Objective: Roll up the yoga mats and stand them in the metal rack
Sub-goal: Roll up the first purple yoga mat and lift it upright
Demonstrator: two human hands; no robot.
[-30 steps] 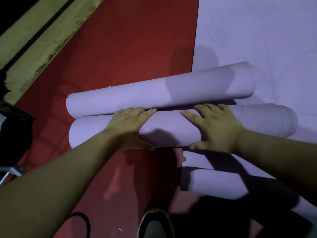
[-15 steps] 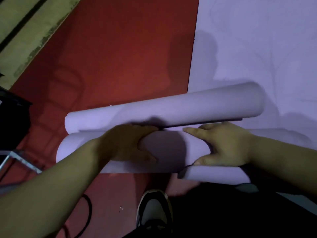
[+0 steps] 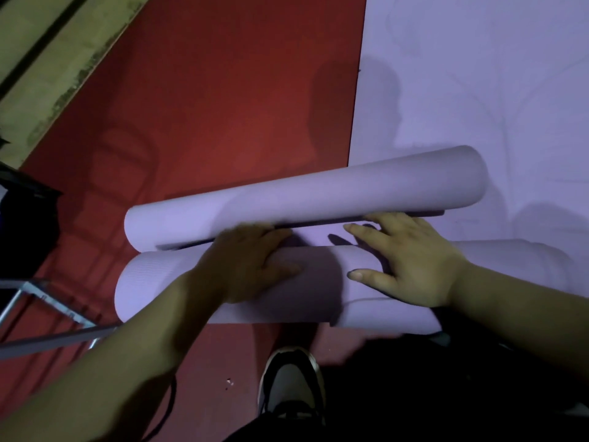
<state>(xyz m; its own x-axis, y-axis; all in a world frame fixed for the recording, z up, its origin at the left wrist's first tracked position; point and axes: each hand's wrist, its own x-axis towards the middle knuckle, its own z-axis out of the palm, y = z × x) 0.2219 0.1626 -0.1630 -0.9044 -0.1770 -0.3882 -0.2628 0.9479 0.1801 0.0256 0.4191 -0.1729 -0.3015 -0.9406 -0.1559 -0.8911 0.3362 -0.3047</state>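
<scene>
Fingers straight and spread, the left hand (image 3: 251,269), blurred, and the right hand (image 3: 414,269) pressed flat on the near rolled yoga mat (image 3: 153,282). A second rolled mat (image 3: 318,196) lay touching its far side. A third roll (image 3: 382,317) lay at its near side, partly hidden under the right wrist. Left of the near roll, the metal rack (image 3: 54,298) was cut off, its contents unseen.

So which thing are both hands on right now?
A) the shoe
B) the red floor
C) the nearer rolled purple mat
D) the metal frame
C: the left hand and right hand both lie on top of the nearer rolled purple mat.
</scene>
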